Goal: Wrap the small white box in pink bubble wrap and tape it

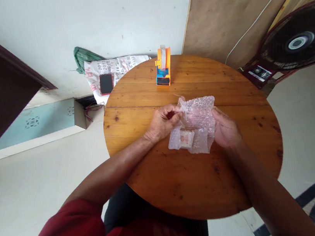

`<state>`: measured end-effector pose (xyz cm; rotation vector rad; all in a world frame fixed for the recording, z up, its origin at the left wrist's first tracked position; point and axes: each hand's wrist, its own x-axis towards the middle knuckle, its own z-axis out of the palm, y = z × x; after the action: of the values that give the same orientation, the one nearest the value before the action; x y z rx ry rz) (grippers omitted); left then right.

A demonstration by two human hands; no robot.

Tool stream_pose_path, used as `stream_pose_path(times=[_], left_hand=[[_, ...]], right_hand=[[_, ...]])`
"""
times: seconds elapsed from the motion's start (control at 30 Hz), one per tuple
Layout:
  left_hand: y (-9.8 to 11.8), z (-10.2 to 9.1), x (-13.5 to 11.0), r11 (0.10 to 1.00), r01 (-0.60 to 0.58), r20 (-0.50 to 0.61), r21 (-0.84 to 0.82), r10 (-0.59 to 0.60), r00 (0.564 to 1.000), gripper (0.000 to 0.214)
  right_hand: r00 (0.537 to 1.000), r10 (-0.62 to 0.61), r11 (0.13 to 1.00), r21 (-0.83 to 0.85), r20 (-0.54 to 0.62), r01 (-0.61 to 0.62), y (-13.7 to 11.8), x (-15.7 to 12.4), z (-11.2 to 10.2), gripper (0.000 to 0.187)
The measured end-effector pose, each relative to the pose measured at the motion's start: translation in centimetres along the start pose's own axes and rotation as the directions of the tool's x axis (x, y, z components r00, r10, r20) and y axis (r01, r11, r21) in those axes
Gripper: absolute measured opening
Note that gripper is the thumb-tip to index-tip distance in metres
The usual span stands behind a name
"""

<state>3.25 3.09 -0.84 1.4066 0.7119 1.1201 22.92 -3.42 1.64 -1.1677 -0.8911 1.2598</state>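
Note:
A sheet of clear bubble wrap [198,108] is spread between my two hands over the middle of the round table. My left hand [165,120] pinches its left edge between thumb and fingers. On the other side, my right hand [226,128] grips the right edge. A small whitish block with reddish marks [186,139] lies on the near part of the wrap, partly covered by it at the left. What the block is, I cannot make out.
The round wooden table [174,193] bears an orange and blue tape dispenser [163,68] near its far edge. Behind, a black phone [106,83] rests on a printed white sack [121,65] beside a green bag [86,57]. A large dark disc [300,41] stands at the right.

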Motion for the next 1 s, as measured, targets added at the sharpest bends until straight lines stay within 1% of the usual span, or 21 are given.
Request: stream_pose_path(times=[0.1,0.17,0.23,0.27,0.33,0.4,0.47,0.5,0.53,0.57,0.6,0.67,0.7,0.77,0.8,0.87,0.9,0.93,1.0], left_hand=[[0.6,-1.0,0.5,0.988,0.076,-0.103,-0.134,-0.09,0.991,0.041],[1.0,-2.0,0.9,0.969,0.13,-0.184,-0.208,-0.17,0.968,0.038],[1.1,-2.7,1.2,0.95,0.158,-0.249,-0.269,-0.227,0.942,0.033],[1.0,-2.9,1.4,0.946,0.161,-0.274,-0.281,-0.239,0.931,0.031],[0.7,-3.1,1.8,0.951,0.157,-0.315,-0.267,-0.24,0.918,0.025],[0.2,-3.1,2.1,0.957,0.172,-0.337,-0.235,-0.246,0.909,0.019],[-0.3,-3.2,2.5,0.955,0.204,-0.352,-0.217,-0.271,0.896,0.016],[-0.4,-3.5,2.6,0.955,0.214,-0.371,-0.207,-0.279,0.886,0.019],[-0.6,-3.7,2.7,0.96,0.21,-0.405,-0.188,-0.27,0.873,0.022],[-0.6,-4.1,2.7,0.971,0.182,-0.451,-0.153,-0.233,0.862,0.025],[-0.5,-4.5,2.7,0.986,0.13,-0.499,-0.101,-0.163,0.851,0.028],[0.1,-5.0,2.2,0.999,-0.02,-0.55,0.037,0.037,0.835,0.03],[0.6,-5.1,1.8,0.99,-0.101,-0.54,0.098,0.138,0.83,0.029],[1.9,-4.9,0.7,0.964,-0.214,-0.46,0.156,0.262,0.848,0.028],[2.5,-4.7,0.1,0.961,-0.221,-0.384,0.168,0.27,0.883,0.027],[3.7,-4.0,-0.8,0.96,-0.19,-0.173,0.208,0.227,0.958,0.029],[4.1,-3.8,-1.2,0.953,-0.172,-0.065,0.251,0.194,0.979,0.03],[4.3,-3.6,-1.4,0.941,-0.155,0.034,0.302,0.152,0.988,0.033],[4.5,-3.6,-1.5,0.906,-0.135,0.186,0.401,0.063,0.981,0.044]], right_hand=[[0.995,-0.064,0.998,-0.01,-0.08,0.063,0.2,0.7,-0.8,0.019],[0.985,-0.116,0.993,-0.026,-0.131,0.113,0.3,1.2,-1.4,0.021],[0.966,-0.18,0.981,-0.102,-0.184,0.163,0.5,1.5,-1.9,0.024],[0.954,-0.217,0.965,-0.192,-0.208,0.178,0.6,1.7,-2.2,0.025],[0.928,-0.288,0.894,-0.415,-0.237,0.172,0.7,1.9,-2.9,0.024],[0.909,-0.352,0.771,-0.62,-0.223,0.146,0.8,2.1,-3.7,0.022],[0.893,-0.412,0.643,-0.752,-0.18,0.145,0.7,2.2,-4.4,0.017],[0.884,-0.437,0.602,-0.784,-0.165,0.151,0.6,2.2,-4.6,0.016],[0.87,-0.465,0.58,-0.799,-0.161,0.162,0.4,2.0,-4.7,0.016],[0.853,-0.494,0.586,-0.789,-0.17,0.182,0.1,1.7,-4.6,0.017],[0.832,-0.521,0.619,-0.755,-0.19,0.215,-0.3,1.2,-4.4,0.017],[0.797,-0.564,0.686,-0.66,-0.215,0.307,-1.4,-0.5,-3.4,0.014],[0.786,-0.582,0.7,-0.618,-0.206,0.356,-2.0,-1.5,-2.7,0.013],[0.813,-0.567,0.731,-0.535,-0.132,0.423,-3.1,-3.5,-1.0,0.01],[0.833,-0.546,0.743,-0.507,-0.082,0.438,-3.6,-4.4,-0.3,0.01],[0.892,-0.449,0.777,-0.467,0.059,0.422,-4.1,-5.3,0.7,0.02],[0.915,-0.379,0.788,-0.471,0.137,0.396,-4.2,-5.3,1.0,0.026],[0.929,-0.307,0.789,-0.49,0.208,0.37,-4.0,-5.0,1.0,0.032],[0.93,-0.192,0.746,-0.569,0.313,0.346,-3.5,-4.1,0.5,0.041]])
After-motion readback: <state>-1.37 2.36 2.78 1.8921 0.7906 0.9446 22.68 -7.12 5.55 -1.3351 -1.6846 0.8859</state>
